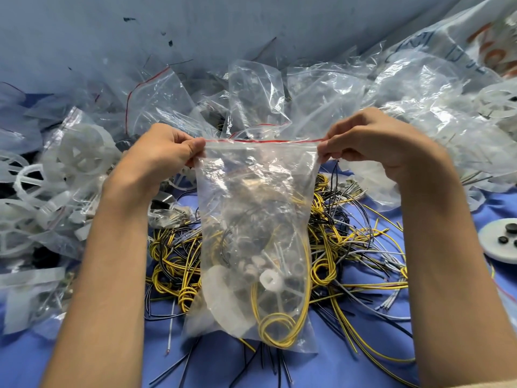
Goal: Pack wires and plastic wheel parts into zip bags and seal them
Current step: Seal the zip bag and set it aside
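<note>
Head view showed my left grip point(167, 152) and my right grip point(372, 141) raised above the middle of the bench point(349, 368), each grasping one top corner of a clear zip bag point(257, 219). On each side my thumb and curled fingers pinched the plastic just under the red zip strip point(263, 141), which ran taut and nearly level between the two grips. Whether the strip was pressed closed along its length I could not tell. The bag hung down from that line, its bottom toward the near edge of the bench; I could not tell whether it touched the surface.

Inside the bag, at the bottom, lay a coil of yellow wire point(277, 329), a white plastic wheel point(223, 298) leaning against the left wall, and a small white hub point(270, 282). A few other small parts sat among them, too blurred through the plastic to name.

Beneath and behind the bag, a tangle of yellow, black and grey wires point(349, 247) spread over the blue bench from its middle toward the right and near edges. Loose white wheels point(81, 152) were heaped along the left edge, mixed with scraps of clear plastic. A heap of crumpled clear bags point(307, 93) filled the far side, several with red strips. At the right edge sat a white disc point(500, 239) carrying a few small black pieces. A printed white sack point(475, 32) lay at the far right corner.
</note>
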The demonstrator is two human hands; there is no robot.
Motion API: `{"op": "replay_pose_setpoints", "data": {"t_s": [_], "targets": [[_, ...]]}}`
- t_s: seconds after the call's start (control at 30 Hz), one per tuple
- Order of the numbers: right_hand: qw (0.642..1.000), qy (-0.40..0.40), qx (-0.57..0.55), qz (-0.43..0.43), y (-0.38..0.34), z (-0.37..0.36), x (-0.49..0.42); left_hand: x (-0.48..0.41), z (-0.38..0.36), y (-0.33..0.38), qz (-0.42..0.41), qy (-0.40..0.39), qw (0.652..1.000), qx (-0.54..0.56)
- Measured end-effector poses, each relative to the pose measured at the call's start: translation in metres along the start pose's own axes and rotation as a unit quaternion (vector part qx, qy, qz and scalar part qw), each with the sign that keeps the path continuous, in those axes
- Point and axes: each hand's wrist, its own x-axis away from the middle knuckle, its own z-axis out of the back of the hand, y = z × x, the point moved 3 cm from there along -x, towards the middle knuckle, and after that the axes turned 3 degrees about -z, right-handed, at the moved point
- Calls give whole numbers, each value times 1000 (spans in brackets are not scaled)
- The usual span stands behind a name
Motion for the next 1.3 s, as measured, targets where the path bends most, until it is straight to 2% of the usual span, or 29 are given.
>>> {"op": "replay_pose_setpoints", "data": {"t_s": [0.07,0.27,0.4,0.5,0.7,0.83,0.93,1.1,1.3], "targets": [[1000,-9,4,8,0,0,1,-1,-2,0,-5,-2,1000,-14],[999,-39,-33,-6,6,0,-1,1,6,-2,-6,-27,999,44],[998,-46,-32,-4,5,-4,-3,5,4,0,13,-64,997,47],[998,-51,-32,0,5,-5,-3,6,3,2,5,-62,996,63],[1000,-19,-5,17,2,-3,-5,4,4,3,-19,-49,997,53],[999,-35,-15,19,2,-3,-3,3,5,3,-21,-46,997,61],[998,-44,-47,20,2,-5,-2,7,4,5,-31,-68,994,84],[998,-36,-33,28,-1,-9,-2,10,3,7,-46,-105,988,102],[998,-35,-5,46,-4,-11,-2,7,1,7,-50,-94,989,103]]}}
